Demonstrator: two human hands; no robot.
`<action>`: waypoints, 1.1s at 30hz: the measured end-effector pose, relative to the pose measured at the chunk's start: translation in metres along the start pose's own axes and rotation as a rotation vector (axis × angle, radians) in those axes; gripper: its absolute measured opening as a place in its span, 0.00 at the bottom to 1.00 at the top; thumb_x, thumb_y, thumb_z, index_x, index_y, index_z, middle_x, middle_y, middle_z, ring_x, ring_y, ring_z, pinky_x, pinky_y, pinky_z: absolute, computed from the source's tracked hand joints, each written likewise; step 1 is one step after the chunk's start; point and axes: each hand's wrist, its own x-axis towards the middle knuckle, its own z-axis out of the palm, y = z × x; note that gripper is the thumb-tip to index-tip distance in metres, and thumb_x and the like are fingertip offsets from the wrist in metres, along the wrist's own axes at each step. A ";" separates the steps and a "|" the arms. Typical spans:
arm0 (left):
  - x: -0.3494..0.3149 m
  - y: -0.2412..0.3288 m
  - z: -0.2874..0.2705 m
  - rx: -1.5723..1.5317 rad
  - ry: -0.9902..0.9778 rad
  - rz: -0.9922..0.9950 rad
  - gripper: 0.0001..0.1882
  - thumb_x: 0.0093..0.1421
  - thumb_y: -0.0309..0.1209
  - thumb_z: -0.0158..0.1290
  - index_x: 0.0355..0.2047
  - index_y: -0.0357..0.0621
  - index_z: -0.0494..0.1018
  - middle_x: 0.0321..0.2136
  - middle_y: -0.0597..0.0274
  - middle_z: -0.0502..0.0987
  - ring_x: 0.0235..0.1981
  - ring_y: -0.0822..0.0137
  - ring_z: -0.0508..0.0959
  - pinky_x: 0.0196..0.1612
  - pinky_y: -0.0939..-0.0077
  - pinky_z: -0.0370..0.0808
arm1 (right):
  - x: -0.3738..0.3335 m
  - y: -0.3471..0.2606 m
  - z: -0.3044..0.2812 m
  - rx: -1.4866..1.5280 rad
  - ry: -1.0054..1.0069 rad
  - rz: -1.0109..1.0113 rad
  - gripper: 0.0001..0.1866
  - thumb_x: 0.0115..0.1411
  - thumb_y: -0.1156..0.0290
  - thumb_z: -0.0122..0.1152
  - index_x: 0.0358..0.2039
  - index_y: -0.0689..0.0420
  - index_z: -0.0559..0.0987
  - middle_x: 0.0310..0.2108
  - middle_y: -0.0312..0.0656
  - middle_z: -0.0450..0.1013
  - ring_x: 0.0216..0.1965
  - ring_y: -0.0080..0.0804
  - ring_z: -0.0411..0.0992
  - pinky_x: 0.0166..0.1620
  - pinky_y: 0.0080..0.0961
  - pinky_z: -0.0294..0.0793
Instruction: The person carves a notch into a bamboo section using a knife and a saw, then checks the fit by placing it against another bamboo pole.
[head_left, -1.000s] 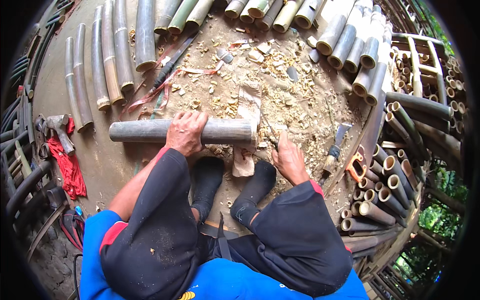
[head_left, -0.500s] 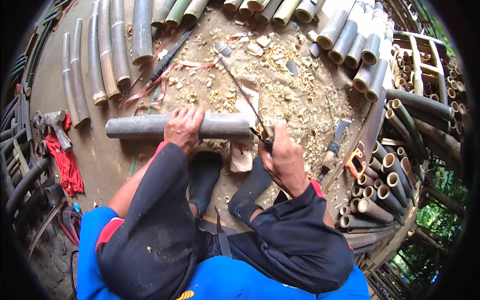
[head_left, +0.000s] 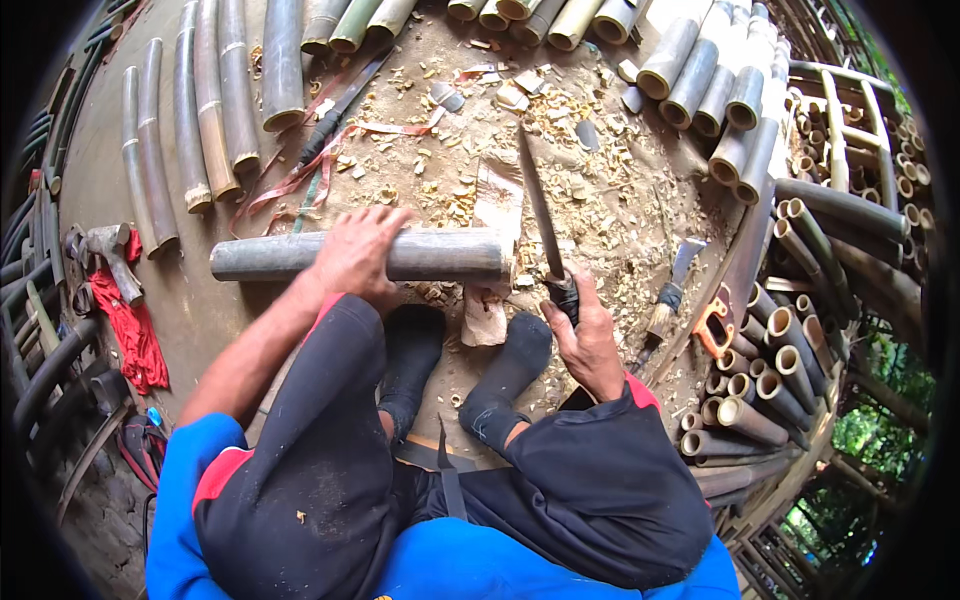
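Cloth (head_left: 130, 340), red, bunched at far left, well apart from the work; no hazard judged. Left hand (head_left: 358, 258) laid over the tube (head_left: 450, 257), fingers nearly straight; how firmly it presses, cannot tell. Tube lies crosswise, right end over the block (head_left: 485, 318). Likely fault: tube rolls, being round and steadied by one hand only. Left foot (head_left: 411, 350) and right foot (head_left: 521, 355), in dark socks, flank the block's near end. Risk: a stroke overrunning the tube's end could reach the right foot, the nearer one to the knife (head_left: 541, 205). Right hand (head_left: 590, 340) closed round the knife's handle; blade points away from the body, apart from the tube. Possible skid: curved surface may turn the edge toward the left hand. Chips (head_left: 590, 185) strewn about could spoil footing. Second blade (head_left: 685, 260) near the right hand, seemingly uncovered; a wide reach might catch it. Saw (head_left: 713, 326) farther right: lesser caution.
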 end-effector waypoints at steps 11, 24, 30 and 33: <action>0.020 0.005 -0.012 -0.102 -0.129 0.005 0.30 0.36 0.36 0.71 0.42 0.41 0.74 0.37 0.44 0.81 0.44 0.41 0.81 0.50 0.49 0.76 | 0.003 -0.008 0.009 -0.299 0.388 -0.629 0.26 0.68 0.68 0.67 0.59 0.66 0.69 0.39 0.58 0.80 0.37 0.52 0.83 0.38 0.42 0.83; 0.000 -0.002 0.029 0.089 0.067 -0.020 0.34 0.36 0.34 0.72 0.44 0.45 0.70 0.40 0.53 0.78 0.47 0.50 0.79 0.55 0.58 0.73 | 0.005 0.010 0.015 -0.269 0.261 -0.545 0.35 0.60 0.74 0.69 0.63 0.68 0.63 0.42 0.59 0.79 0.32 0.65 0.79 0.35 0.53 0.79; 0.001 -0.002 0.037 0.096 0.078 -0.023 0.34 0.37 0.34 0.72 0.46 0.46 0.70 0.41 0.54 0.77 0.48 0.52 0.79 0.54 0.58 0.73 | 0.015 -0.007 0.007 -0.489 -0.040 -0.104 0.29 0.64 0.68 0.66 0.60 0.66 0.65 0.39 0.58 0.78 0.33 0.64 0.78 0.33 0.52 0.77; -0.006 -0.001 0.039 0.133 0.113 -0.042 0.36 0.38 0.34 0.71 0.49 0.45 0.70 0.44 0.54 0.77 0.49 0.52 0.78 0.55 0.59 0.73 | 0.010 -0.037 0.008 -0.254 0.258 -0.447 0.20 0.64 0.72 0.68 0.52 0.61 0.71 0.32 0.54 0.77 0.29 0.57 0.80 0.31 0.42 0.79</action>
